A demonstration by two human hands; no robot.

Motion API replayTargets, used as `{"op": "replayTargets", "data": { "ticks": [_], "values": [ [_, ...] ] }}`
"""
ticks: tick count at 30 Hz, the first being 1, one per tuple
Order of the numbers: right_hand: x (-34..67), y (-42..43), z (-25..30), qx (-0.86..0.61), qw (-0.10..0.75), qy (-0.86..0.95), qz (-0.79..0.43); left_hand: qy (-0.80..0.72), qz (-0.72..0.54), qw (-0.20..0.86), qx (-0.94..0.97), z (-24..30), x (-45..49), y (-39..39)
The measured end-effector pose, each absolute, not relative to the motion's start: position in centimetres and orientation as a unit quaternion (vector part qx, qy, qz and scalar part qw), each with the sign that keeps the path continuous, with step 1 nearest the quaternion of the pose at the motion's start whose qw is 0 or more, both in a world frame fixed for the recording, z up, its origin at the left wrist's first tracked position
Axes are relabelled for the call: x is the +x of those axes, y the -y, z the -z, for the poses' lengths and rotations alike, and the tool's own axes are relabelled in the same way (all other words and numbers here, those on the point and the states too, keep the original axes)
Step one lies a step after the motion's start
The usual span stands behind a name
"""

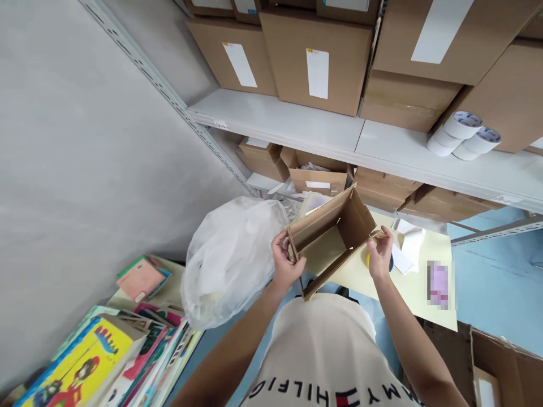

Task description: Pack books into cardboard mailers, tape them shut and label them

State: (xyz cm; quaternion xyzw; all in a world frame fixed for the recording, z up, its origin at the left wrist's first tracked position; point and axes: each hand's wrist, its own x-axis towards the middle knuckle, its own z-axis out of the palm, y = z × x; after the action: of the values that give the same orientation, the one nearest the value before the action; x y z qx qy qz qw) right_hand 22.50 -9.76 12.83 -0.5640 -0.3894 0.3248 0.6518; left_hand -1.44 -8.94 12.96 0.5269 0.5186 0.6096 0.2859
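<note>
A small open cardboard box (335, 226) is held up in front of me, its open side toward the camera and its inside bare. My left hand (285, 261) grips a flap at the box's left edge, fingers pinched closed. My right hand (380, 253) pinches a flap at the box's right edge. Below the box lies a pale yellow table top (424, 282) with white paper sheets (407, 243) on it.
A large clear plastic bag (231, 257) bulges to the left. Colourful books (106, 350) are stacked at lower left. White shelves (322, 127) carry labelled cardboard boxes (316, 59) and tape rolls (464, 134). Another open carton (504, 362) stands at lower right.
</note>
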Motion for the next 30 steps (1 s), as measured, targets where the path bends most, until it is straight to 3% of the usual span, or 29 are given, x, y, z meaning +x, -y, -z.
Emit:
{"op": "replayTargets", "data": {
  "ticks": [10,17,22,30],
  "values": [
    [24.2,14.5,-13.0,-0.615,0.615,0.408,-0.279,-0.475,-0.601,0.303,0.566,-11.9,-4.1,2.3],
    [24.0,14.6,-12.8,-0.638,0.507,0.532,-0.231,-0.48,-0.393,0.329,0.712,-11.5,-7.6,0.1],
    [24.6,13.8,-13.7,-0.592,0.444,0.621,-0.261,-0.369,-0.266,0.407,0.792,-12.5,-10.9,3.9],
    [27.7,11.0,-16.8,-0.507,0.202,0.733,-0.407,-0.339,-0.136,0.309,0.878,-14.0,-11.8,4.9]
  ]
}}
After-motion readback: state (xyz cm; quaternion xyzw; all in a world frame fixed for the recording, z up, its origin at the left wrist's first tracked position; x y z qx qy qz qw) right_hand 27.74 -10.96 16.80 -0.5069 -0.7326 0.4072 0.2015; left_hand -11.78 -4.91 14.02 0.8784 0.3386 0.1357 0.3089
